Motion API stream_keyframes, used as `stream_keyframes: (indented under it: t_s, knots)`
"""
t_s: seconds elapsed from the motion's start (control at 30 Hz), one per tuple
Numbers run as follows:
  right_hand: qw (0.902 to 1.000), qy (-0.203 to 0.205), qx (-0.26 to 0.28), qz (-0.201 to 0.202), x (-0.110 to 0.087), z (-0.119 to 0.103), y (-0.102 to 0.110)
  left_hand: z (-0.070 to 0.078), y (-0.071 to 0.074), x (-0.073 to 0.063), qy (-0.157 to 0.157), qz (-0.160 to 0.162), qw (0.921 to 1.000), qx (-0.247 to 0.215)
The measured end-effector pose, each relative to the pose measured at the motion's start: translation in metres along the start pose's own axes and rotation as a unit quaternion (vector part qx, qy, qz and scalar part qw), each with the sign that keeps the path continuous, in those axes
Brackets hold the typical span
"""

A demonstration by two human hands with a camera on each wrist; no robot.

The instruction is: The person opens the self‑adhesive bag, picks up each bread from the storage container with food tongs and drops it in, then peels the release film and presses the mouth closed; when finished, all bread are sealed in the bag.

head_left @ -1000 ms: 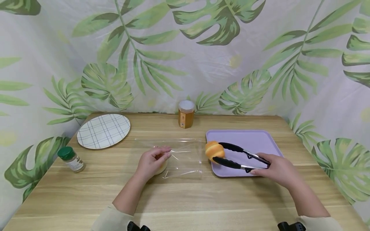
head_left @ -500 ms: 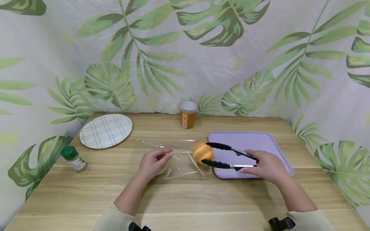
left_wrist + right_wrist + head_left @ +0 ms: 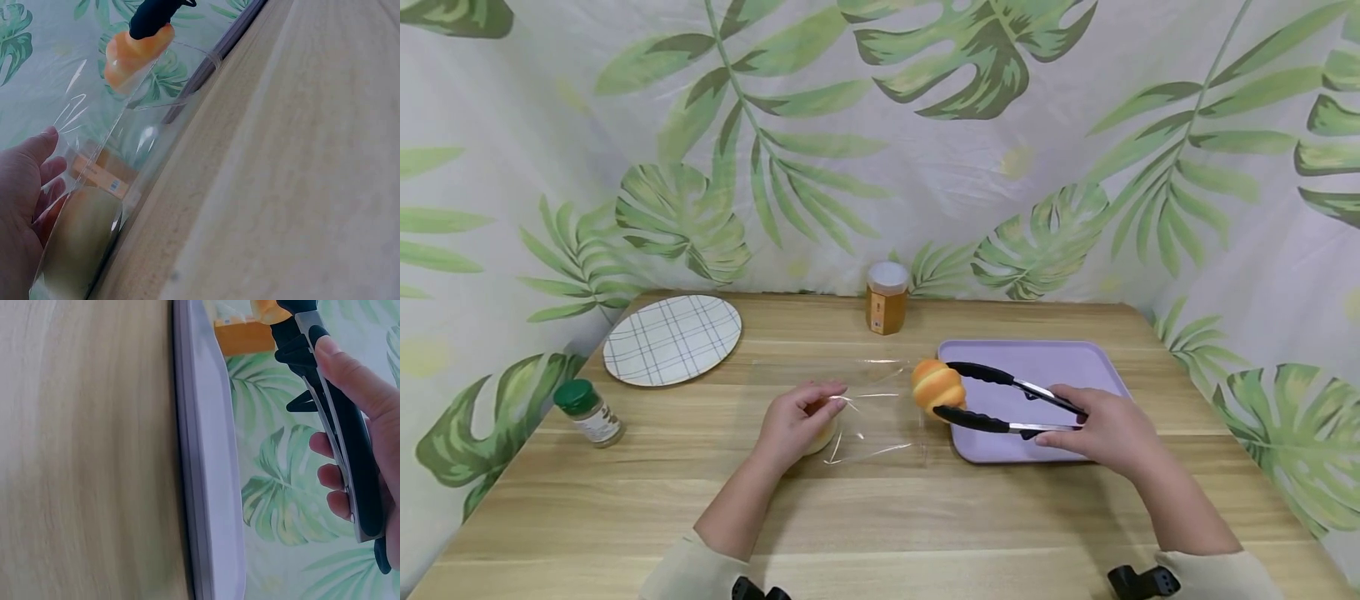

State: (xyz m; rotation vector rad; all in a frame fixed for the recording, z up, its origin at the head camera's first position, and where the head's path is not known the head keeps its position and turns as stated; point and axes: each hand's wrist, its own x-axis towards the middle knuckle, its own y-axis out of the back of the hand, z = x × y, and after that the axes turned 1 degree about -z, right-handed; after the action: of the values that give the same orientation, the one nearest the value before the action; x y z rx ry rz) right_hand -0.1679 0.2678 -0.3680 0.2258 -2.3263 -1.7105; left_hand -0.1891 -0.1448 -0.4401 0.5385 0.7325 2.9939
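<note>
My right hand (image 3: 1108,431) grips black-tipped metal tongs (image 3: 1048,398). Between the tong tips is an orange-and-cream striped croissant-shaped bread roll (image 3: 937,390), raised at the left edge of the lilac tray (image 3: 1037,354). To its left, a clear plastic bag (image 3: 880,425) stands propped up from the wooden table, its mouth toward the roll. My left hand (image 3: 797,425) holds the bag's upper film between thumb and fingers. Inside the bag a pale round bread (image 3: 84,240) shows in the left wrist view; in the head view the left hand mostly hides it.
An oval checked plate (image 3: 672,340) lies at the back left. Nearer on that side stands a green-capped spice bottle (image 3: 590,412). A honey jar (image 3: 887,298) stands at the table's back edge, before a leaf-patterned cloth (image 3: 820,167).
The tongs have carried the roll left from over the tray to the bag's mouth, then drawn slightly back right. The left hand has stayed in place at the bag.
</note>
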Motion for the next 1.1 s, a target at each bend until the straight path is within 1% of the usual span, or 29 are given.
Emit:
stream_keyframes:
  t_s: [0.27,0.43,0.57,0.7,0.9,1.1]
  knots:
    - [0.9994,0.032,-0.013,-0.011,0.009,-0.013,-0.013,-0.001,0.000,0.000,0.001,0.000,1.0000,0.008]
    - [0.9986,0.048,-0.017,-0.015,0.019,-0.022,-0.025,-0.001,0.000,0.000,0.005,0.000,1.0000,0.007]
    - [0.9982,0.052,-0.011,-0.028,0.028,-0.031,-0.036,-0.001,0.000,0.000,0.003,0.000,1.0000,0.005]
    - [0.9979,0.053,-0.004,-0.037,0.035,-0.041,-0.045,0.000,0.000,0.000,-0.001,-0.001,1.0000,0.008]
    - [0.9979,0.048,0.001,-0.044,0.041,-0.055,-0.053,0.000,0.000,0.001,-0.008,-0.002,1.0000,0.006]
    - [0.9978,0.029,0.009,-0.060,0.048,-0.065,-0.057,-0.001,0.000,0.001,-0.014,-0.004,0.9999,0.009]
